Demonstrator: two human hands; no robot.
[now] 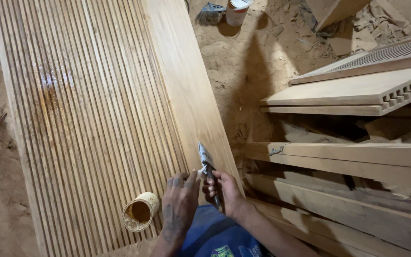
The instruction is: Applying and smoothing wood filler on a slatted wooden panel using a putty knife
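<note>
A large wooden panel (96, 104) with many long grooves lies in front of me, its right side a smooth flat band. My right hand (227, 190) grips a narrow metal scraper (204, 159) whose blade points up along that smooth band. My left hand (179, 204) rests beside it, fingertips touching a small pale lump at the blade's base. A small round tin (140, 212), smeared with filler, lies on its side on the grooves just left of my left hand.
Stacked wooden panels and planks (357, 95) fill the right side. Sawdust covers the floor (243, 62). A brush (211, 13) and a white tin (237, 10) sit at the top. A wet glossy patch (51, 85) marks the grooves upper left.
</note>
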